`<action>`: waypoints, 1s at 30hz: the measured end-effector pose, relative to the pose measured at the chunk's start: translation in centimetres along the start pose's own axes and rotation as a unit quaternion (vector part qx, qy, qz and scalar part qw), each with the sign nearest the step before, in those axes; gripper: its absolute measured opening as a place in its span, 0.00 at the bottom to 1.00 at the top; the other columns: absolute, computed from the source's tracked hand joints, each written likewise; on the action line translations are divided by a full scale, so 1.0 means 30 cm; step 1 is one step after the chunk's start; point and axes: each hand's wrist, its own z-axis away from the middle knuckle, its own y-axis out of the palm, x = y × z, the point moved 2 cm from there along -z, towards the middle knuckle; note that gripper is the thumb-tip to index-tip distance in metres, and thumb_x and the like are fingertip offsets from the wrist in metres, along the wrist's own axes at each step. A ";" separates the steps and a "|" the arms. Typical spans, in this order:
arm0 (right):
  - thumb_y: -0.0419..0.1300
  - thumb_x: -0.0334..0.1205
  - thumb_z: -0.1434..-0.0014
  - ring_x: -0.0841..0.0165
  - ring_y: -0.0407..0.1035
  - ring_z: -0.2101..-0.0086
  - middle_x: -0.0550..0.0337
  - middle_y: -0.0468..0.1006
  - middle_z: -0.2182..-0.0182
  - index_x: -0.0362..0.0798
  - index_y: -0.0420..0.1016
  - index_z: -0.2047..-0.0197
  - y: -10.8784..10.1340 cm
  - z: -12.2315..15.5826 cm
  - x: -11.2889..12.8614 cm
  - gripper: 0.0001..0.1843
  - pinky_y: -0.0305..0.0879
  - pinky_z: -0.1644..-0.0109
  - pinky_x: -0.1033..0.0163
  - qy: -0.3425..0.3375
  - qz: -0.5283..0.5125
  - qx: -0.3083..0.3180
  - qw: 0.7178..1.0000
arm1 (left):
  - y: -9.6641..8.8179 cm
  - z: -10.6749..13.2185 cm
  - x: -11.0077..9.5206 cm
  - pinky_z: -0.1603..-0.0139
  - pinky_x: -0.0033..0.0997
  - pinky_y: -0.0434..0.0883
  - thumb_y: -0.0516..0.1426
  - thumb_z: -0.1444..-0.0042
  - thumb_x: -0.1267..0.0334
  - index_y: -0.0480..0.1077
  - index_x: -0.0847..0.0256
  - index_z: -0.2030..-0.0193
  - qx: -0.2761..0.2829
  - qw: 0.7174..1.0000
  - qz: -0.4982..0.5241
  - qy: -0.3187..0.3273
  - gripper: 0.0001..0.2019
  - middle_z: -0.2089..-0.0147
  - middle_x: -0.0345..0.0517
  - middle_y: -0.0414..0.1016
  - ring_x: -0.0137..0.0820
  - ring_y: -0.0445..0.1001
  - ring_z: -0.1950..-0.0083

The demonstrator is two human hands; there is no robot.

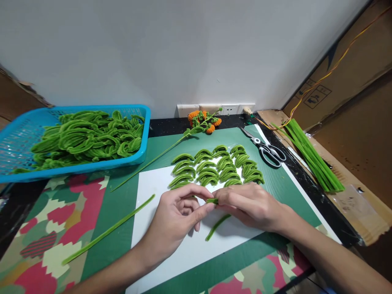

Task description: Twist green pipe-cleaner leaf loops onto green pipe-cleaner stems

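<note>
Head view: Over a white sheet [190,257], the left hand [183,216] and right hand [251,204] meet, fingers of each pinched tight on a short green strip [212,200]. A second green length [217,228] slants out below the right hand; whether the two join is hidden. Bare paper stretches left of and below the hands, and the green mat [113,241] runs on to a patterned covering [36,261] at the near side of the worktop [162,124]. Directly ahead, rows of curled green pieces [206,165] crowd the way. A blue plastic basket [147,132] heaped with similar fuzzy curls stands far left; scissors [256,141], an orange-flowered stem [197,130] and a bundle of straight green stems [312,157] lie beyond. A long velvety stem [109,230] rests left, well apart from the basket.
</note>
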 end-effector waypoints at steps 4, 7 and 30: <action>0.57 0.31 0.23 0.69 0.79 0.64 0.54 0.84 0.62 0.46 0.74 0.51 0.002 -0.014 0.005 0.05 0.75 0.63 0.66 -0.010 -0.002 -0.009 1.000 | -0.003 0.001 0.002 0.81 0.16 0.64 0.71 0.36 0.57 0.78 0.60 0.52 -0.007 1.000 0.009 -0.007 0.12 0.75 0.33 0.74 0.20 0.69 0.81; 0.60 0.34 0.23 0.67 0.80 0.63 0.53 0.85 0.61 0.45 0.74 0.51 -0.001 -0.023 0.012 0.03 0.77 0.60 0.64 -0.008 -0.004 -0.002 1.000 | -0.001 -0.001 -0.001 0.83 0.17 0.65 0.71 0.37 0.55 0.76 0.58 0.47 -0.020 0.999 0.028 -0.003 0.17 0.61 0.39 0.80 0.19 0.72 0.80; 0.55 0.29 0.22 0.69 0.71 0.72 0.57 0.84 0.67 0.42 0.82 0.51 -0.012 -0.027 0.023 0.12 0.61 0.69 0.62 -0.060 0.093 -0.042 0.993 | -0.002 0.006 -0.009 0.81 0.18 0.61 0.67 0.32 0.55 0.75 0.60 0.52 0.019 1.000 -0.002 -0.014 0.12 0.77 0.33 0.71 0.23 0.68 0.79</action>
